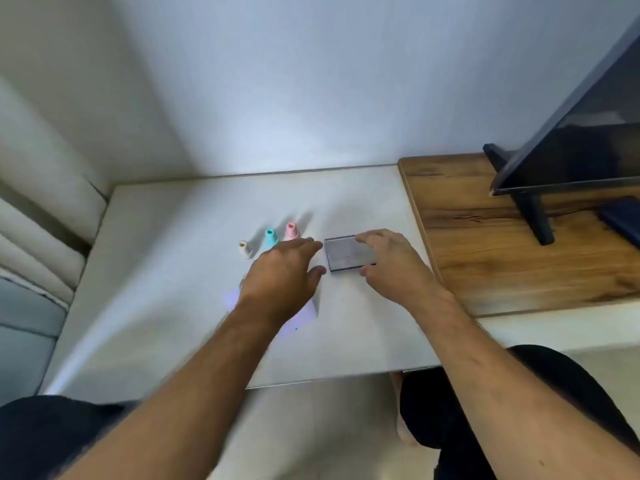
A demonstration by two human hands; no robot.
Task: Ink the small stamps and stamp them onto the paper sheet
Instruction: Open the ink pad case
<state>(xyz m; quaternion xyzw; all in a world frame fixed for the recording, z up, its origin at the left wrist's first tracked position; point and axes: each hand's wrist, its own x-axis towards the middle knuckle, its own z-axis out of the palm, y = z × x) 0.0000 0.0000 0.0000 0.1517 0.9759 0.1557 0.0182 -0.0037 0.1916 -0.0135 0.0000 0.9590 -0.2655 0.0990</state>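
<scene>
A white table (pixel 173 271) fills the centre. At three o'clock lies a wooden board (pixel 485 254), carrying a dark monitor (pixel 588 133) on its stand (pixel 536 216).

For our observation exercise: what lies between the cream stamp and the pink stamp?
In the head view, the teal stamp stands between the cream stamp and the pink stamp.

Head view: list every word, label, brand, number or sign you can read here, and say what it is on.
None can be read.
Ink pad: faint marks on its lid, too blurred to read.
Pink stamp, teal stamp, cream stamp: no lettering visible.
Screen on the wooden top: dark, no logo or text showing.
White table: no print visible.
</scene>
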